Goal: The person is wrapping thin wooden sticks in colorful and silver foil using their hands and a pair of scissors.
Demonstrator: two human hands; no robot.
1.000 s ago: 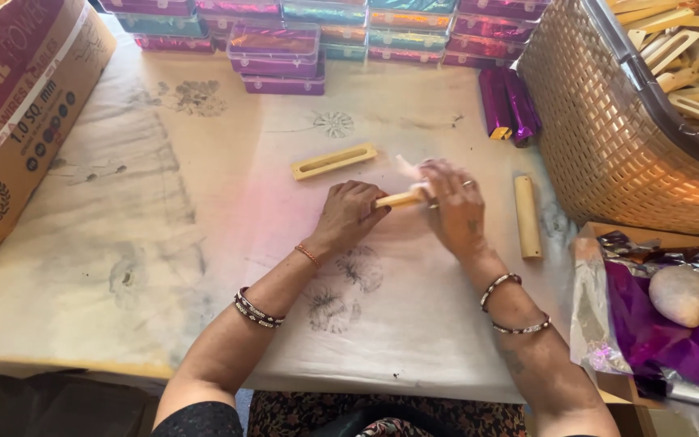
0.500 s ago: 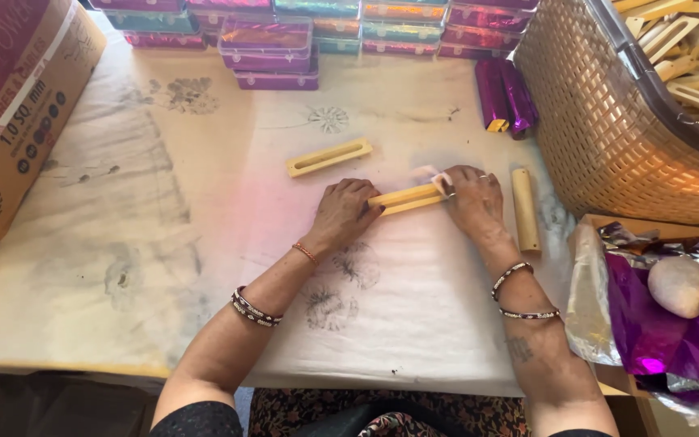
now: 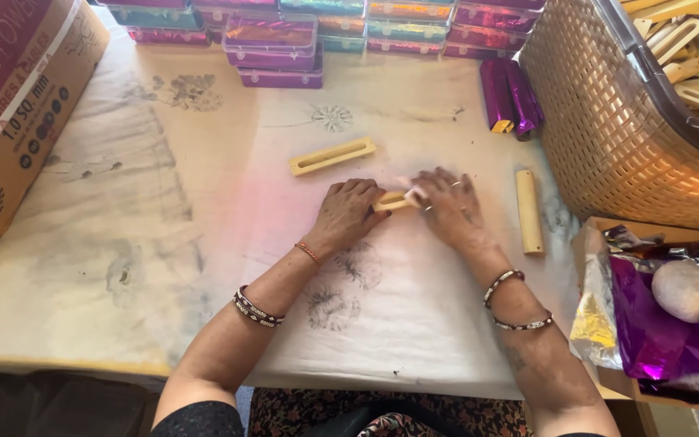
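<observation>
**A:** Looking at the hands here: both are palm-down on the cloth-covered table (image 3: 204,243), pressed onto one small yellow wooden piece (image 3: 391,201) that lies flat between them, about mid-table. The left hand (image 3: 348,214) covers its left end with the fingers curled over loosely. The right hand (image 3: 446,212) sits on the right end, fingers spread flat, with a bit of pale film or paper (image 3: 414,194) peeking out at the fingertips.

**B:** So is that an actual grip or just resting on it?

**A:** More of a press than a pinch — both hands are nearly flat, low and touching the piece. Whether the thumbs wrap under it I can't tell, they're hidden.

**B:** What's around them?

**A:** A slotted yellow wooden holder (image 3: 332,155) lies just beyond the left hand, not touched. A plain yellow stick (image 3: 529,212) lies lengthwise just to the right of the right hand, also apart. Two purple foil-wrapped pieces (image 3: 511,103) sit further back, near a woven plastic basket (image 3: 608,146) full of more yellow wooden parts.

**B:** And the edges?

**A:** Stacked shiny boxes (image 3: 273,48) along the far side, a cardboard carton (image 3: 10,121) at left, and crumpled purple foil (image 3: 657,332) with a pale round stone (image 3: 684,290) on it at right — well clear of the hands.
</observation>
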